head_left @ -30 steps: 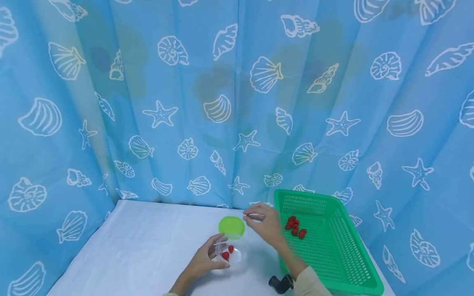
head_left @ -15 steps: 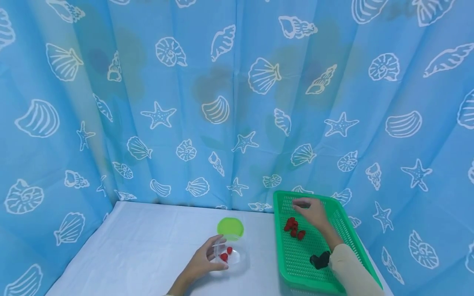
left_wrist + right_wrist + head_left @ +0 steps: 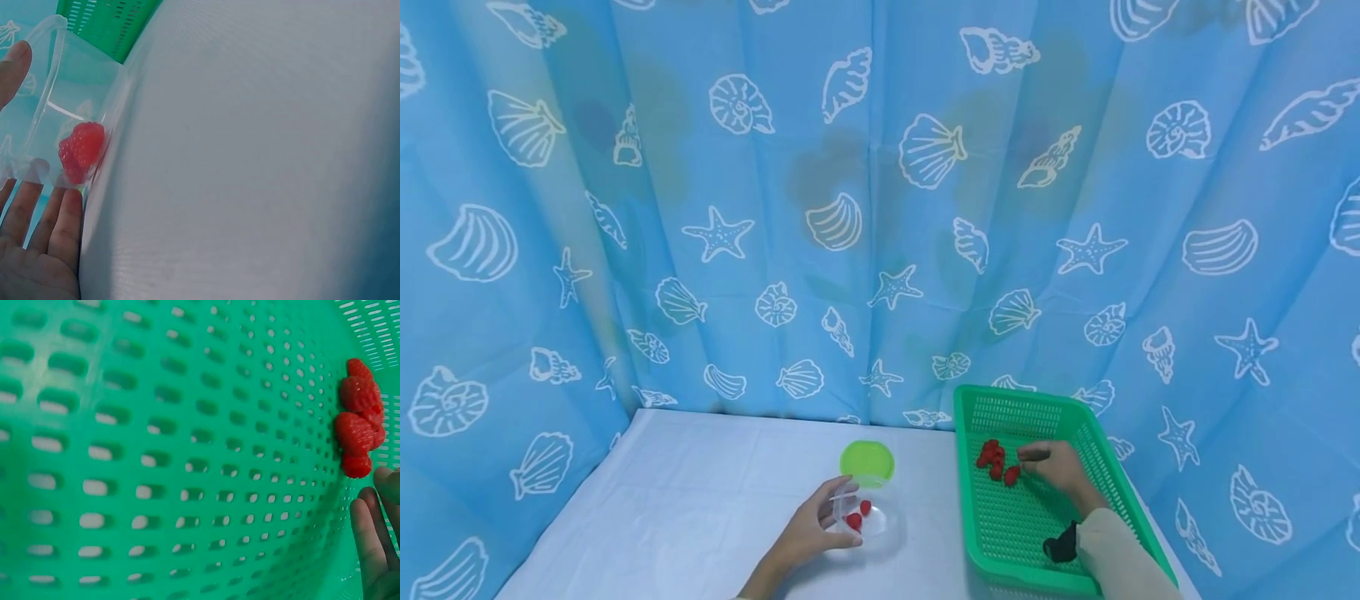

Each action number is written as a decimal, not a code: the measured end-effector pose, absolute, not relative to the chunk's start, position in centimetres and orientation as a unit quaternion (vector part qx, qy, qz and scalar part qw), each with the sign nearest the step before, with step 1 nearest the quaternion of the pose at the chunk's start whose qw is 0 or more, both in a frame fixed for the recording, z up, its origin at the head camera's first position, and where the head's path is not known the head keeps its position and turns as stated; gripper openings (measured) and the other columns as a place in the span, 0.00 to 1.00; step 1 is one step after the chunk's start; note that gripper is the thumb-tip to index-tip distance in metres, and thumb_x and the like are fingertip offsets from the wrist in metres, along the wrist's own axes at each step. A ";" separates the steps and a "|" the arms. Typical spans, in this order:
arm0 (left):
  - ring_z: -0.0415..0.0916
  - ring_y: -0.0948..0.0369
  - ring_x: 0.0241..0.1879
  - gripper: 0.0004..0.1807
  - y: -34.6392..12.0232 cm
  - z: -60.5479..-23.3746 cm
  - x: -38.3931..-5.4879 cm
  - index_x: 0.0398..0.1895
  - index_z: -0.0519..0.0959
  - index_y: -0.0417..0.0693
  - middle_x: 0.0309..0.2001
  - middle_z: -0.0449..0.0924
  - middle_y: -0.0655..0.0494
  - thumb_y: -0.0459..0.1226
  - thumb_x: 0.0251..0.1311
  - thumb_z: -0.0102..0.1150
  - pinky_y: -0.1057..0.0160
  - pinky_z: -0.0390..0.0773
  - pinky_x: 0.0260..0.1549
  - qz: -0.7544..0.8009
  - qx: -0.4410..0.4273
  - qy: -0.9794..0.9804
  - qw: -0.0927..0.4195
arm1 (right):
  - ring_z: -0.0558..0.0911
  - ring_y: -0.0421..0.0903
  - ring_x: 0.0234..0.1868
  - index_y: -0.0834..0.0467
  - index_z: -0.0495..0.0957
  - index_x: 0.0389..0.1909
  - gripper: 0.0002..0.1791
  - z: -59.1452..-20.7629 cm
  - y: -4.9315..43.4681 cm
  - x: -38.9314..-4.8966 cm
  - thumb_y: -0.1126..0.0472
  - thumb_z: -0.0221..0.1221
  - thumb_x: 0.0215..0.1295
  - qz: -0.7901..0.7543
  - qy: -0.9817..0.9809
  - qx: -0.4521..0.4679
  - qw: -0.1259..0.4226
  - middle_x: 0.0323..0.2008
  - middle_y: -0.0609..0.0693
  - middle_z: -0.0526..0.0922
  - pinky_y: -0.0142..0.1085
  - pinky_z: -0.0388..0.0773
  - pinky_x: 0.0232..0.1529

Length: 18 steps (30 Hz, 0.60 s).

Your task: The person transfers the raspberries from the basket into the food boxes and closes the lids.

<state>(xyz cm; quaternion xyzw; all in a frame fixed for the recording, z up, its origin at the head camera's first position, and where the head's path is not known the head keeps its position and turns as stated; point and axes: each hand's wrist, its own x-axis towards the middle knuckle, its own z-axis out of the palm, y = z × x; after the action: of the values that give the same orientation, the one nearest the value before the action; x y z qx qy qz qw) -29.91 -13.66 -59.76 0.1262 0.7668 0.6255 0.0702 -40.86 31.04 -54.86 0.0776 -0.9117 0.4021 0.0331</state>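
My left hand (image 3: pixel 805 527) holds a clear plastic container (image 3: pixel 882 523), fingers on its far side and thumb on the near side. Two raspberries (image 3: pixel 854 522) lie inside; in the left wrist view the raspberries (image 3: pixel 86 145) show through the container wall (image 3: pixel 87 81). Over at the right, my right hand (image 3: pixel 1058 471) is inside a green basket (image 3: pixel 972 517), just right of several raspberries (image 3: pixel 994 458). From the right wrist view, the fingers (image 3: pixel 369 540) are close to the raspberry cluster (image 3: pixel 357 431), apart from it, with nothing between them.
A lime-green lid (image 3: pixel 867 460) lies on the white tablecloth (image 3: pixel 722 500) behind the container. The basket has raised, slotted walls. A blue curtain (image 3: pixel 790 250) with shell prints hangs behind the table. A black device (image 3: pixel 1062 546) is strapped at the right wrist.
My right hand has moved from above the lid rightward into the basket, then lower toward the raspberries. The left hand and container have stayed in place.
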 end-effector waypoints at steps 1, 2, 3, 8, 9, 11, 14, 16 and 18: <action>0.65 0.48 0.66 0.46 -13.7 -59.7 -29.9 0.72 0.61 0.56 0.67 0.69 0.52 0.43 0.50 0.75 0.50 0.69 0.61 0.626 0.128 0.766 0.069 | 0.84 0.54 0.43 0.63 0.84 0.46 0.13 -55.0 31.1 -40.9 0.68 0.66 0.59 0.404 -0.911 0.077 0.033 0.41 0.56 0.86 0.49 0.83 0.43; 0.65 0.48 0.66 0.47 -13.7 -59.7 -29.9 0.73 0.60 0.56 0.67 0.69 0.52 0.43 0.50 0.75 0.51 0.69 0.61 0.626 0.128 0.766 0.070 | 0.84 0.54 0.43 0.63 0.84 0.45 0.13 -55.1 31.1 -41.0 0.68 0.66 0.58 0.403 -0.911 0.079 0.032 0.41 0.56 0.86 0.50 0.82 0.44; 0.65 0.47 0.66 0.47 -13.7 -59.7 -29.9 0.73 0.60 0.55 0.67 0.68 0.51 0.42 0.50 0.75 0.51 0.69 0.61 0.627 0.131 0.765 0.070 | 0.84 0.53 0.43 0.62 0.85 0.45 0.13 -55.1 31.1 -41.1 0.68 0.67 0.58 0.400 -0.913 0.078 0.031 0.40 0.55 0.86 0.50 0.82 0.44; 0.65 0.48 0.66 0.47 -13.9 -59.5 -29.9 0.72 0.61 0.56 0.67 0.68 0.52 0.42 0.50 0.75 0.52 0.69 0.62 0.630 0.130 0.762 0.073 | 0.84 0.53 0.42 0.60 0.86 0.43 0.12 -55.3 30.8 -41.2 0.65 0.69 0.56 0.384 -0.920 0.076 0.021 0.39 0.54 0.87 0.51 0.82 0.44; 0.65 0.48 0.66 0.46 -13.9 -59.6 -29.9 0.72 0.61 0.56 0.67 0.68 0.52 0.42 0.50 0.75 0.52 0.69 0.62 0.631 0.131 0.761 0.073 | 0.84 0.53 0.42 0.60 0.86 0.42 0.12 -55.3 30.7 -41.2 0.65 0.69 0.56 0.384 -0.920 0.074 0.019 0.39 0.54 0.87 0.50 0.82 0.43; 0.66 0.49 0.66 0.46 -14.0 -59.7 -29.9 0.72 0.61 0.57 0.67 0.68 0.52 0.42 0.50 0.75 0.52 0.69 0.62 0.632 0.132 0.761 0.072 | 0.84 0.53 0.42 0.60 0.87 0.41 0.11 -55.3 30.6 -41.2 0.65 0.69 0.55 0.380 -0.922 0.076 0.017 0.38 0.54 0.87 0.50 0.82 0.43; 0.66 0.49 0.66 0.45 -13.9 -59.8 -30.0 0.72 0.61 0.57 0.67 0.68 0.50 0.41 0.50 0.74 0.52 0.69 0.61 0.633 0.137 0.758 0.072 | 0.84 0.53 0.41 0.59 0.87 0.40 0.11 -55.4 30.6 -41.2 0.65 0.70 0.54 0.372 -0.925 0.077 0.015 0.37 0.53 0.87 0.49 0.82 0.42; 0.66 0.48 0.66 0.45 -13.9 -59.9 -30.0 0.71 0.62 0.57 0.67 0.68 0.50 0.41 0.50 0.75 0.52 0.69 0.61 0.633 0.135 0.759 0.070 | 0.83 0.52 0.41 0.58 0.87 0.39 0.10 -55.5 30.7 -41.2 0.65 0.70 0.54 0.370 -0.926 0.079 0.015 0.37 0.53 0.87 0.49 0.82 0.42; 0.66 0.48 0.66 0.45 -13.8 -59.9 -29.9 0.71 0.62 0.58 0.67 0.69 0.51 0.42 0.50 0.75 0.51 0.69 0.61 0.631 0.130 0.761 0.069 | 0.83 0.53 0.41 0.58 0.88 0.38 0.09 -55.7 30.7 -41.3 0.64 0.70 0.55 0.368 -0.926 0.083 0.017 0.36 0.52 0.87 0.49 0.82 0.41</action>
<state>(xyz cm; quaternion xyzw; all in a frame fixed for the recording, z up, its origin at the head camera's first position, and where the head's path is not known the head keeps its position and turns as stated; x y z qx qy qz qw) -29.92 -13.80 -59.85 0.1301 0.7613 0.6314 0.0695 -41.29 30.72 -55.68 0.0826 -0.9260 0.3681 0.0167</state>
